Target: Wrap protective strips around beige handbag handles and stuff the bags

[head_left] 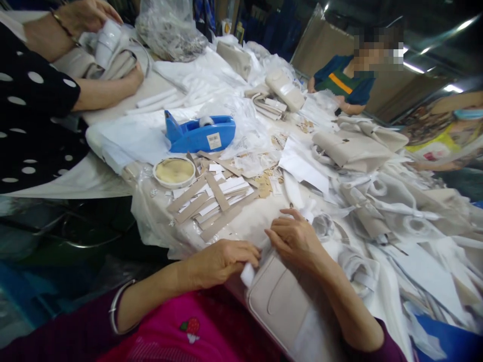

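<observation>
A cream leather handbag (279,301) lies at the table's near edge against my body. My left hand (221,261) is closed, pinching a small piece of white paper or foam (248,274) at the bag's top left corner. My right hand (296,239) rests with curled fingers on the bag's upper edge, fingertips pressed together near the same white piece. What, if anything, the right fingers hold is hidden.
A blue tape dispenser (199,133), a round tin (174,172) and several cardboard strips (211,201) lie beyond my hands. Wrapped bags and white paper (377,201) pile up on the right. A person in a dotted sleeve (33,100) handles a bag at left; others sit far right.
</observation>
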`<state>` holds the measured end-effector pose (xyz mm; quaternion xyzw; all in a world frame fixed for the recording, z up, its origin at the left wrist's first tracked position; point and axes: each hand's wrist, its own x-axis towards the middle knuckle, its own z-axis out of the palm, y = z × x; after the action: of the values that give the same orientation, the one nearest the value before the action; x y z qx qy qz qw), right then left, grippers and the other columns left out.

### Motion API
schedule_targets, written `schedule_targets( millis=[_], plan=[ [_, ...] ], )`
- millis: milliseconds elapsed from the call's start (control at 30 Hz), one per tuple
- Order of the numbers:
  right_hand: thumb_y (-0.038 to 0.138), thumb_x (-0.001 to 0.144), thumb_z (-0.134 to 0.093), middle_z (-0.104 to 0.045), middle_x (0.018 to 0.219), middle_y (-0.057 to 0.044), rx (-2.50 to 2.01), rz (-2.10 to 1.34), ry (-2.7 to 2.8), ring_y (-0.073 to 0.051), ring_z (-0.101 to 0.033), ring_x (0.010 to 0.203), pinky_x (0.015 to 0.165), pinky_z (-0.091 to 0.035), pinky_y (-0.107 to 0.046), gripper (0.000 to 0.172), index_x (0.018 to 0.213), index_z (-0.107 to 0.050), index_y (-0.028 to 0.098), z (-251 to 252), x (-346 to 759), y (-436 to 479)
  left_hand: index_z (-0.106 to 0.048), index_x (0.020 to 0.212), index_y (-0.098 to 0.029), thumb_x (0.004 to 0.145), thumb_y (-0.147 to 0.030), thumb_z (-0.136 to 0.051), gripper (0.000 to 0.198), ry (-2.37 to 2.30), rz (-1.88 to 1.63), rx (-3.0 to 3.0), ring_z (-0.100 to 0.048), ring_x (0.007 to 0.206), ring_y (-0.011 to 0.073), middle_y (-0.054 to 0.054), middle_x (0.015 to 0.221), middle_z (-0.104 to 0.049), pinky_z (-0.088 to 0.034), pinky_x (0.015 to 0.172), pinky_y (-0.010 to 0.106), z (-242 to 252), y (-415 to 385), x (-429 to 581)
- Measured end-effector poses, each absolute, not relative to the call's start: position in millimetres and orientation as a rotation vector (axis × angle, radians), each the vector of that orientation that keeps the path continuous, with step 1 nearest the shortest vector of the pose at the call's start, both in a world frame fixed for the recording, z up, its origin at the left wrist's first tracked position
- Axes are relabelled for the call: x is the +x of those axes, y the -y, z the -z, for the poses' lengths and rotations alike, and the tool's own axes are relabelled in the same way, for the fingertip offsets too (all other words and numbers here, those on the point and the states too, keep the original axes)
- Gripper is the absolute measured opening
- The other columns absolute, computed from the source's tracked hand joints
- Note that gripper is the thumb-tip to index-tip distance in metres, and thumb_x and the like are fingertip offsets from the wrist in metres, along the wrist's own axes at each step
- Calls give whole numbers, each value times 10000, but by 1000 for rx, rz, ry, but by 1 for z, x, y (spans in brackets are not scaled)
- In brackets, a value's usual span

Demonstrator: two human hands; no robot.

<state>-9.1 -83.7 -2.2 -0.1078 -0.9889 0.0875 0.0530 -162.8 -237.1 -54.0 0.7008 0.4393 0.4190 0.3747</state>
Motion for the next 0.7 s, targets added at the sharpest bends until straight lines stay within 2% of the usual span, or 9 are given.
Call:
schedule_targets(
  millis=[100,200,267,433,500,567,700],
  plan=[
    [252,937,-442,-533,626,9,-329,-451,2934,-110,-501,632,777,-363,-289,341,608,-486,180,-10,-7,90,-662,946,-169,877,-172,-469,206,-1262,-1113,1608,-625,969,169,67,994,-693,-453,880,254,54,234,-153],
    [282,958,-407,-434,584,23,-443,-576,2848,-101,-431,564,612,-320,-260,397,573,-403,185,-19,-3,97,-664,853,-171,810,-232,-571,119,-1409,-1100,1417,-618,764,142,16,809,-686,-449,708,213,52,231,-144],
    [307,959,-411,-408,580,28,-489,-654,2794,-97,-403,536,550,-284,-255,392,585,-403,188,-23,0,99,-641,795,-172,766,-250,-617,87,-1468,-1112,1325,-586,674,123,-17,710,-651,-421,631,201,50,228,-139],
    [324,953,-433,-515,717,-3,-420,-757,2741,-102,-472,612,574,-331,-235,277,746,-551,182,-27,4,99,-611,753,-180,742,-262,-619,84,-1629,-1141,1307,-514,589,101,-44,637,-575,-373,573,210,43,214,-124],
    [310,942,-457,-531,735,-14,-369,-693,2791,-104,-478,629,583,-337,-236,287,712,-567,178,-26,5,98,-617,741,-179,737,-201,-578,45,-1661,-1135,1349,-483,577,100,-43,621,-553,-360,563,215,40,208,-118],
    [284,925,-487,-521,687,-13,-361,-601,2832,-110,-471,638,589,-335,-241,324,627,-542,172,-25,6,96,-629,747,-177,729,-156,-548,86,-1630,-1118,1363,-489,596,106,-36,634,-562,-369,572,217,38,205,-115],
    [214,888,-529,-502,604,-7,-414,-450,2870,-121,-459,660,598,-328,-248,368,526,-476,169,-24,6,95,-647,848,-172,795,-199,-522,138,-1501,-1083,1295,-571,739,143,3,781,-628,-445,679,235,32,212,-118]
  ],
)
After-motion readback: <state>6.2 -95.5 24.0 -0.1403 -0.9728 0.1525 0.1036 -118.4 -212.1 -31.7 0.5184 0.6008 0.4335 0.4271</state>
